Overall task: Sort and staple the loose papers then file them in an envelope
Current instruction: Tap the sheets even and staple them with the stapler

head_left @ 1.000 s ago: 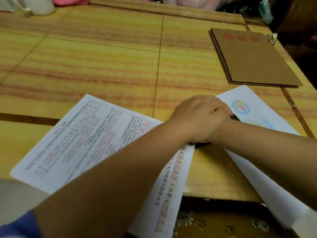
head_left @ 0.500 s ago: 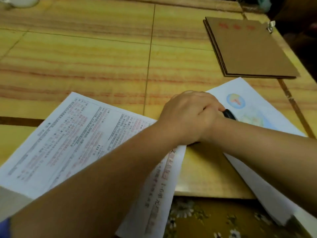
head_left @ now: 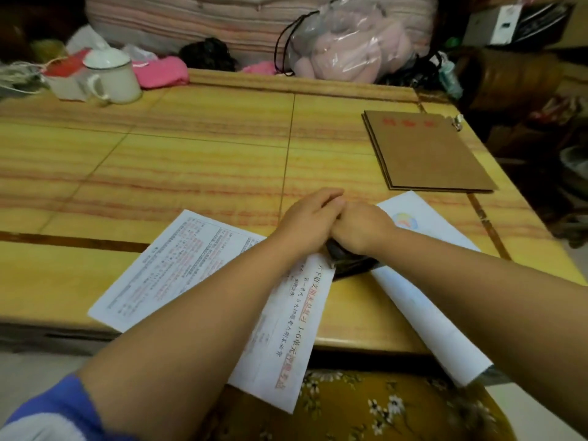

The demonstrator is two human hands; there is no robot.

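A stack of printed papers (head_left: 191,268) with red and black text lies at the table's near edge, one end hanging over it. A black stapler (head_left: 348,261) sits on the stack's upper right corner. My right hand (head_left: 362,232) is curled over the stapler's top. Beside it, my left hand (head_left: 307,222) lays its fingers across the right hand's knuckles, pressing down. Most of the stapler is hidden under both hands. Another white sheet (head_left: 413,291) with a round coloured logo lies under my right forearm. A brown envelope (head_left: 426,154) with red characters lies flat at the back right.
A white lidded mug (head_left: 111,78) and pink cloth (head_left: 160,71) sit at the table's far left. A plastic bag of pink stuffing (head_left: 346,46) leans behind the far edge. A small metal clip (head_left: 458,121) lies by the envelope's corner. Floral fabric (head_left: 366,409) lies below the table's near edge.
The view has tilted up, showing the back of the table. My left hand has slid left off my right hand, which now shows on the stapler.
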